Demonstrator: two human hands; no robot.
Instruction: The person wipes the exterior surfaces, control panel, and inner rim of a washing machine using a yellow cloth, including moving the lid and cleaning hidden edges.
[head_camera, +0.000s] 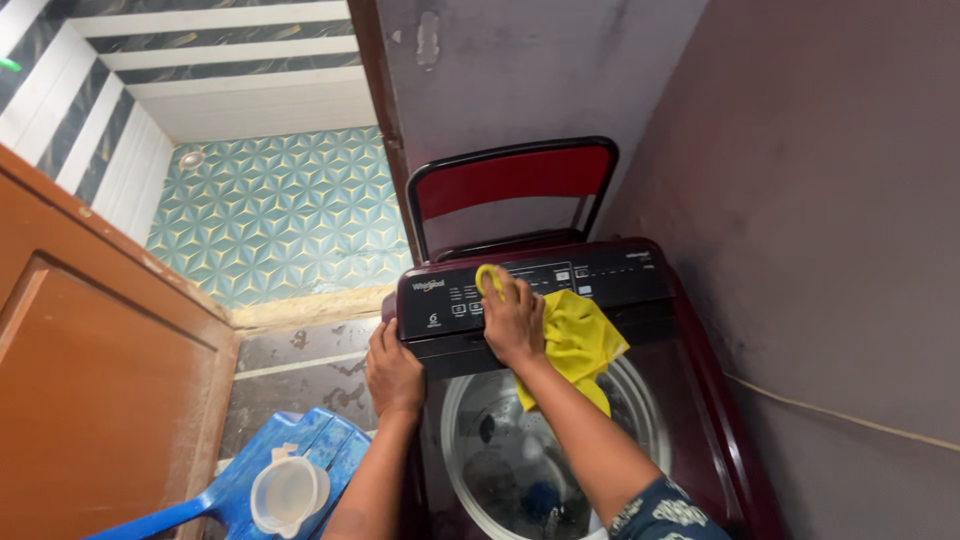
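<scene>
- The right hand (512, 318) lies palm down on a yellow cloth (580, 340), fingers pressed together and flat, holding it against the washer's control panel (600, 275).
- A fold of the cloth curls up above the fingertips; the rest spills off the panel edge and hangs over the open drum (500, 450).
- The left hand (392, 372) grips the front left corner of the panel housing, fingers curled over the edge and shut on it; it holds nothing loose.
- The washer (700, 400) is a dark maroon top-loader, set against a grey wall (830, 200) on its right side.
- The lid (512, 180) stands raised behind the panel, red with a black frame.
- Inside the drum some dark items sit at the bottom, one of them blue; what they are I cannot tell.
- The right sleeve (668, 512) is dark with a pale pattern and shows at the lower edge.
- Left of the washer, on the floor, lies a blue plastic thing with a handle (240, 490), and a clear plastic cup (288, 495) rests on it.
- A brown wooden door (100, 400) fills the left side; beyond it is a floor of teal patterned tiles (280, 210).
</scene>
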